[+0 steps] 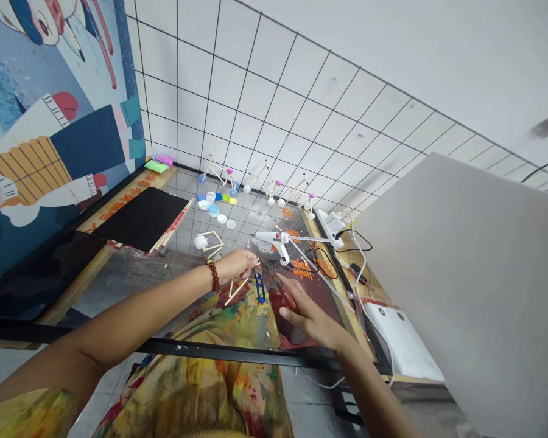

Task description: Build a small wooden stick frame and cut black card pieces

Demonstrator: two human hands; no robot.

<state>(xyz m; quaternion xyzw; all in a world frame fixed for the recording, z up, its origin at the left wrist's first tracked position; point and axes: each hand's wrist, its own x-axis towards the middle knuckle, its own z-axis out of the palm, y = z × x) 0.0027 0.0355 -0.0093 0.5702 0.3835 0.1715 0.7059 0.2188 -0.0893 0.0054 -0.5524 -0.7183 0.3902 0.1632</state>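
My left hand (240, 266), a beaded bracelet at its wrist, is closed in a pinch on a thin wooden stick (257, 263), of which only the end shows. My right hand (308, 310) grips red-handled pliers (287, 295); their dark jaws point up to my left fingertips. Between the hands, blue thread snips (260, 289) lie on the table. Joined pale sticks (235, 293) rest below my left hand. Just beyond the hands lies a white glue gun (274, 238). A bent stick frame with a white cap (201, 242) sits to its left.
Several stick models with caps (296, 194) stand along the grid wall. Loose bottle caps (214, 210) lie in front of them. At left, a black board (144, 216) covers bundled sticks. A power strip (331, 225) with cables lines the right edge, near a white box (404, 340).
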